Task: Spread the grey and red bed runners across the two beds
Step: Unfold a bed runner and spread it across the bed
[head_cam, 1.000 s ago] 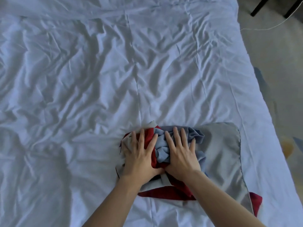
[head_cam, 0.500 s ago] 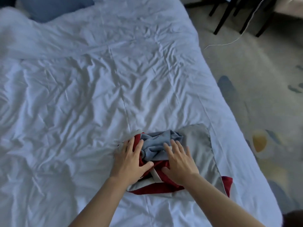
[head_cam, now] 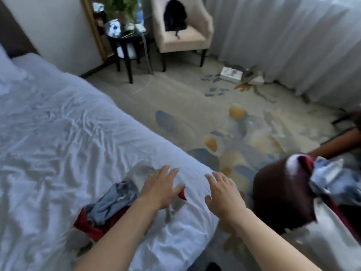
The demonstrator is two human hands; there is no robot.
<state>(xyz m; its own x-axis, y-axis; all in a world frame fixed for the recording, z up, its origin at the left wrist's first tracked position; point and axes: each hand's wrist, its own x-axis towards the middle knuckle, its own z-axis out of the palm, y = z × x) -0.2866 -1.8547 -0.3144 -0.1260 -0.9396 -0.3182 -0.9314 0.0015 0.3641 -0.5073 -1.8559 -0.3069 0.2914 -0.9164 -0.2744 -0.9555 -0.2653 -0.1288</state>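
A bunched grey and red bed runner (head_cam: 109, 204) lies on the white bed (head_cam: 58, 145) near its right edge, with a flat grey part (head_cam: 139, 171) stretching away from the bundle. My left hand (head_cam: 161, 187) hovers with fingers spread over that grey part, holding nothing. My right hand (head_cam: 222, 189) is open too, over the bed's right edge. A second crumpled grey and red runner (head_cam: 330, 178) sits on a dark brown stool (head_cam: 281, 196) to the right of the bed.
Patterned carpet (head_cam: 195, 106) fills the gap between bed and stool. A beige armchair (head_cam: 181, 30) holding a black bag, a small black side table (head_cam: 127, 44) and white curtains (head_cam: 293, 36) stand at the far side. A white box (head_cam: 232, 74) lies on the floor.
The view swung right from the bed towards the room. Both hands came off the bunched runner and moved right, towards the bed's edge.
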